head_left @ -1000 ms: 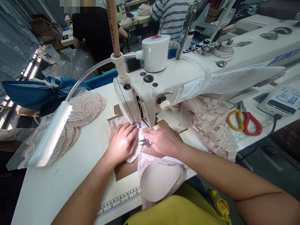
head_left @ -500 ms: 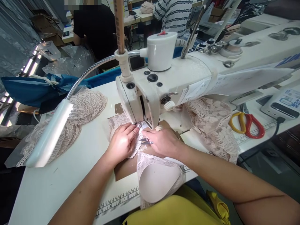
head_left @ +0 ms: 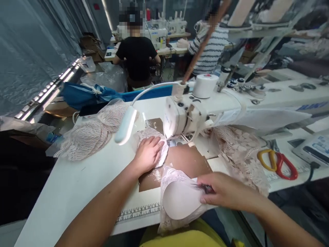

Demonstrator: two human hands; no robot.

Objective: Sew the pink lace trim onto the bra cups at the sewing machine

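Now your left hand [head_left: 148,155] lies flat, fingers stretched and apart, on the pale lace piece [head_left: 154,137] just in front of the needle area of the sewing machine [head_left: 195,109]; it presses the lace down on the table [head_left: 64,185] and closes on nothing. Your right hand [head_left: 226,192] is nearer to you, at the table edge, with its fingers closed together on a small dark tool [head_left: 204,188]; the tool is blurred, so I cannot tell exactly what it is. This hand is touching the rim of the padded cup [head_left: 180,200], which hangs partly over the table edge with lace trim around it. Between your two hands a brown sheet [head_left: 190,161] lies flat on the table under the fabric. The white lamp [head_left: 125,125] on its bent neck hangs over the table just left of your left hand. To the left of it lies a pile of lace pieces [head_left: 87,137], well apart from your hands. On the right side of the machine there is more lace fabric [head_left: 239,154], and beyond it the scissors with yellow and red handles [head_left: 277,164] lie on the table. Far behind, two other people sit at their own tables.
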